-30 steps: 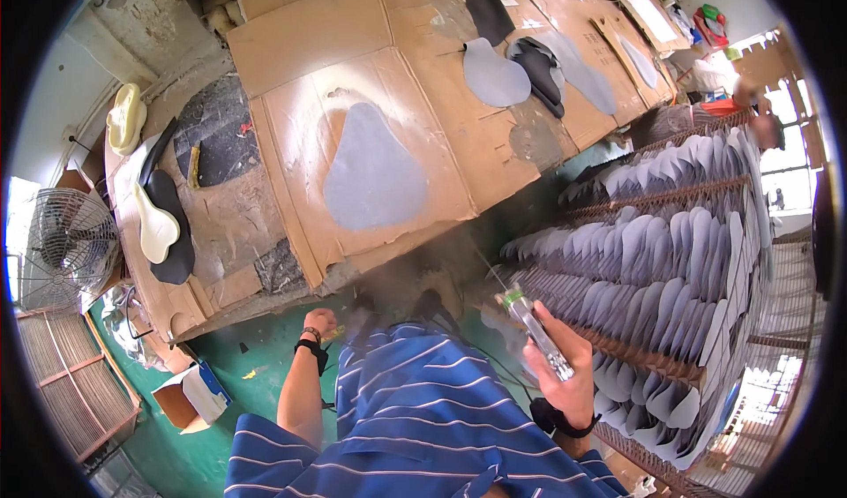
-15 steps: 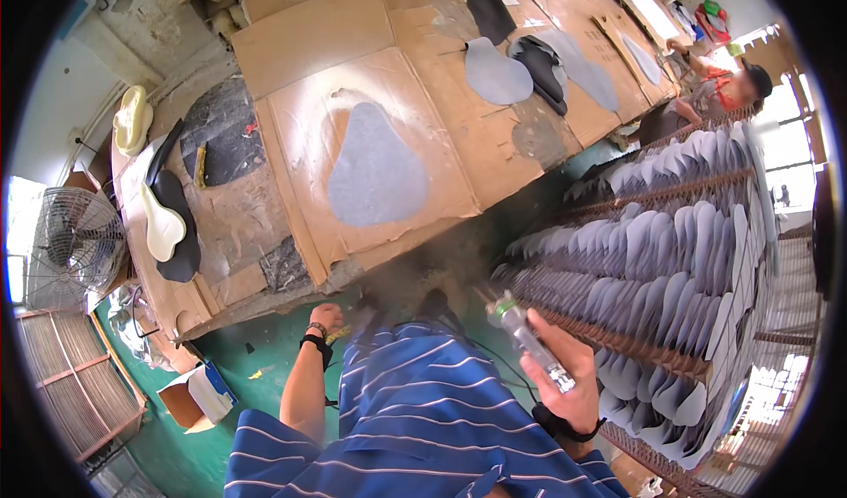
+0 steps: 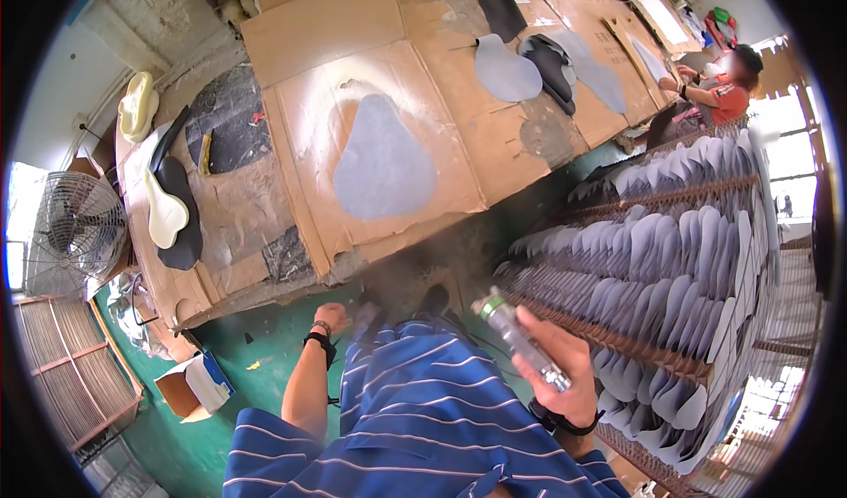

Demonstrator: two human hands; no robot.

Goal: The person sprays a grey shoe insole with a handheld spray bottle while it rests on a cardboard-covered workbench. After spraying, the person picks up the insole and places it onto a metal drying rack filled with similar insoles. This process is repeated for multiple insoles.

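Right grip (image 3: 569, 366) grasps a metal tool (image 3: 527, 343); left grip (image 3: 332, 316) unclear; cardboard-topped table (image 3: 498, 149), green floor (image 3: 269, 344).

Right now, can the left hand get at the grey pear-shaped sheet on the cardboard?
Probably yes: the left hand appears close to the near edge of the table, and nothing visible covers the grey sheet. The right hand, holding a clear tool, is off to the side.

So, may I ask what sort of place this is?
Probably a small workshop or factory room: a rack holds rows of thin gray pieces, a pear-shaped gray sheet lies on the cardboard-covered table, and the right hand grips a metallic tool.
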